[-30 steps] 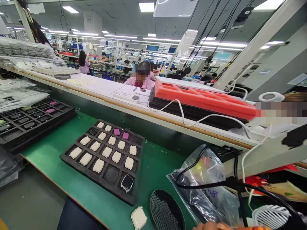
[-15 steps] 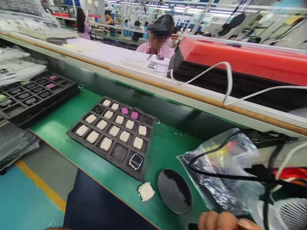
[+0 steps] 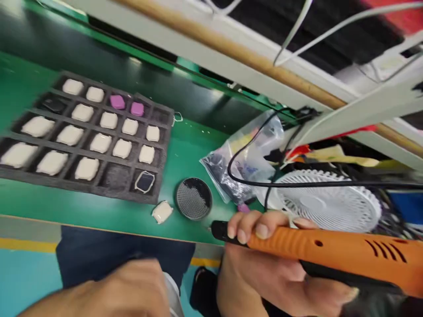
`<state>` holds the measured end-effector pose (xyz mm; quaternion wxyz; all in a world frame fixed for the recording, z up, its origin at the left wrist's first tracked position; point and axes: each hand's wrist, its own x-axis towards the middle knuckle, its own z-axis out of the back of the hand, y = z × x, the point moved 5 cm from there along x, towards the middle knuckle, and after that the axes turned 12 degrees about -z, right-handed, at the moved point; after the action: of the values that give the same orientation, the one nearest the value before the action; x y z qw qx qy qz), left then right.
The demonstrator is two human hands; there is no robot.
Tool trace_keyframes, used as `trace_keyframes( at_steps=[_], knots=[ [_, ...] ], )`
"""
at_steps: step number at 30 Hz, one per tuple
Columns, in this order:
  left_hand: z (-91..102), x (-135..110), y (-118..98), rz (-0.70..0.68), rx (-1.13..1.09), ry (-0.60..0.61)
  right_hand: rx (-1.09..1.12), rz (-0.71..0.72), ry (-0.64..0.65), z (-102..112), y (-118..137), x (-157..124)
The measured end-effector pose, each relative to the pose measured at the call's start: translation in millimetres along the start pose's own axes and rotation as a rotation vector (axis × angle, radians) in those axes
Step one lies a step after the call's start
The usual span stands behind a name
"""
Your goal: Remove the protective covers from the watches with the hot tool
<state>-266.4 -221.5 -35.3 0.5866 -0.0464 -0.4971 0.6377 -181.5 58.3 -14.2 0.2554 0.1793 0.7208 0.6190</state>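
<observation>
My right hand is wrapped round an orange electric screwdriver, its black nose and thin bit pointing left over the table edge. My left hand is low in the picture, smeared by motion, its fingers hidden. Left of the bit lies a loose cream watch case on the green table. Beside it stands a round black dish with a dotted bottom and tiny dark pieces. A dark foam tray holds several cream cases, two pink ones, a black one and a cream-framed watch with a dark face.
A clear plastic bag lies behind the dish, crossed by a black cable. To the right is a white slotted round basket. A white shelf with a wooden edge strip runs along the back.
My view has swung down and to the right. My right hand has come further into view, showing the orange screwdriver. My left hand and forearm now show at the bottom.
</observation>
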Motion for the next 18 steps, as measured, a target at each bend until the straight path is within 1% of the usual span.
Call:
trace_keyframes(
  at_steps=[1, 2, 4, 6, 7, 9, 11, 13, 15, 18],
  knots=[
    [-3.2, 4, 8, 0.018, 0.009, -0.050, -0.035, -0.005, -0.032, -8, 2, -3],
    [-5.7, 7, 17, 0.047, 0.078, -0.105, -0.060, 0.002, -0.060, -18, 2, -3],
    [-12.8, 12, 33, 0.114, 0.303, -0.162, -0.052, 0.073, -0.117, -36, 2, 0],
    [-24.3, 14, 45, 0.161, 0.484, -0.121, 0.046, 0.198, -0.161, -50, 2, 4],
    [-31.0, 15, 49, 0.171, 0.518, -0.078, 0.095, 0.244, -0.163, -56, 1, 6],
    [-40.6, 13, 55, 0.167, 0.536, -0.037, 0.147, 0.264, -0.134, -64, -2, 12],
    [-45.2, 12, 57, 0.138, 0.519, -0.038, 0.129, 0.242, -0.110, -69, -4, 17],
    [-46.7, 12, 58, 0.109, 0.474, -0.057, 0.089, 0.257, -0.130, -71, -5, 20],
    [-46.7, 12, 59, 0.122, 0.479, -0.074, 0.044, 0.255, -0.151, -72, -5, 22],
    [-48.7, 12, 62, 0.177, 0.560, -0.056, -0.029, 0.169, -0.137, -75, -10, 23]
  ],
)
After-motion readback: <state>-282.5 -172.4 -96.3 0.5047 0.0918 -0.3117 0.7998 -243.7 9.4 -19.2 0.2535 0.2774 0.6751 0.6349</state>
